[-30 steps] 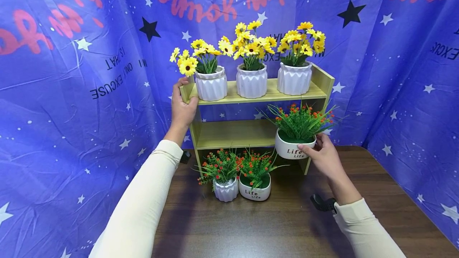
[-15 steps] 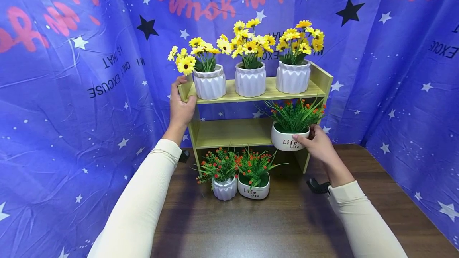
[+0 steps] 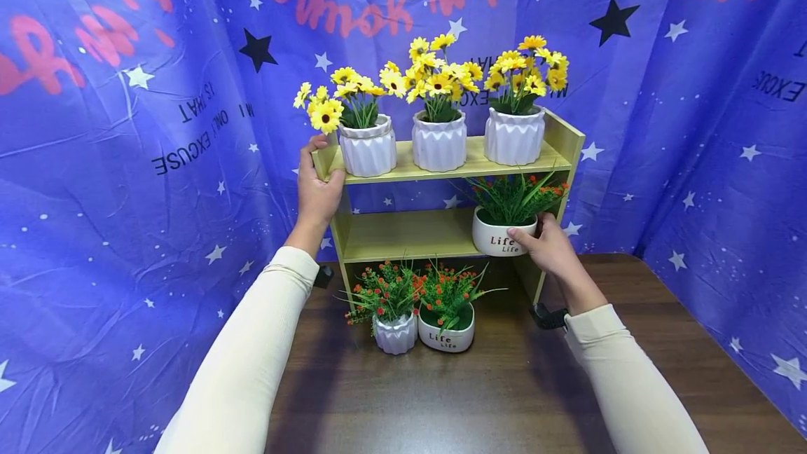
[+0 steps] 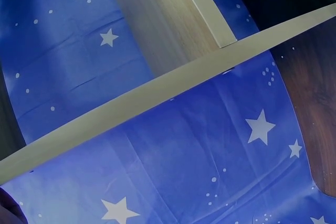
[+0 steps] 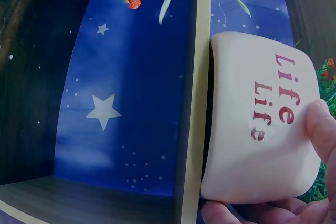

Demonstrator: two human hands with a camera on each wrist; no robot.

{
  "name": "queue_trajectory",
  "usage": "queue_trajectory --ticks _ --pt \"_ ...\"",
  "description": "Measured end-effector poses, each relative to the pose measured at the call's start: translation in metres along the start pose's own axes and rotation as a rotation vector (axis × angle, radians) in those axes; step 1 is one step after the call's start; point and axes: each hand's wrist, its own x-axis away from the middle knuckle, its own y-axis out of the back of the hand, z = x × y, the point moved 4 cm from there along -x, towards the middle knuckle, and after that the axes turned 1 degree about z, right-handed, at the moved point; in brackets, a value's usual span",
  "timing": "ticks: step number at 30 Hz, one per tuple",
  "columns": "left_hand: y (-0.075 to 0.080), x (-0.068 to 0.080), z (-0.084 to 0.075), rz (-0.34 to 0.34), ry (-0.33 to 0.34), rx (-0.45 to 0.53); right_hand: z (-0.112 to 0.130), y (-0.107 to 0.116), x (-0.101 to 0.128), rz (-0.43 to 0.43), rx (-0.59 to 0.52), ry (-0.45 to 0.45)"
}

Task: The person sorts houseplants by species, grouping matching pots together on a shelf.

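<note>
The left hand (image 3: 319, 191) grips the top left corner of the wooden shelf (image 3: 561, 133), fingers curled over its edge beside the leftmost of three yellow-flower pots (image 3: 368, 149). Below, two red-flower pots (image 3: 396, 331) stand on the bench (image 3: 441, 398) at the shelf's foot. The right hand (image 3: 548, 247) holds a white "Life" pot (image 3: 494, 238) (thumb across its front), set at the right end of the middle shelf board.
</note>
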Motion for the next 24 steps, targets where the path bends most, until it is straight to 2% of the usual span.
queue_trajectory --ticks 10,24 --pt "0.0 0.0 -0.001 -0.006 -0.01 0.012 -0.003 -0.007 -0.015 0.055 -0.081 -0.015" --pt "-0.001 0.0 0.001 -0.013 -0.019 0.014 -0.007 -0.014 -0.03 0.026 -0.145 0.03"
